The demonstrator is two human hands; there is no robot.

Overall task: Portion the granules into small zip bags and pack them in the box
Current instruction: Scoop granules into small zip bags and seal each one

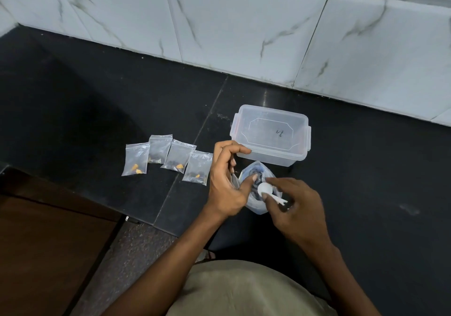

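Note:
A large clear bag of dark granules (pixel 256 206) stands open on the black counter. My left hand (pixel 225 184) pinches a small clear zip bag (pixel 234 180) at the large bag's left edge, thumb reaching over the opening. My right hand (pixel 295 206) holds a white plastic scoop (pixel 266 188) by its handle, its bowl over the open bag. Several small zip bags (pixel 168 157) with dark and orange granules lie in a row to the left. A clear plastic box (pixel 271 133) with its lid on sits just behind the hands.
The black counter (pixel 366 169) runs back to a white marble-tiled wall (pixel 244 22). The counter's front edge drops at the lower left to a brown wooden surface (pixel 48 242). My beige-clothed body fills the bottom of the view.

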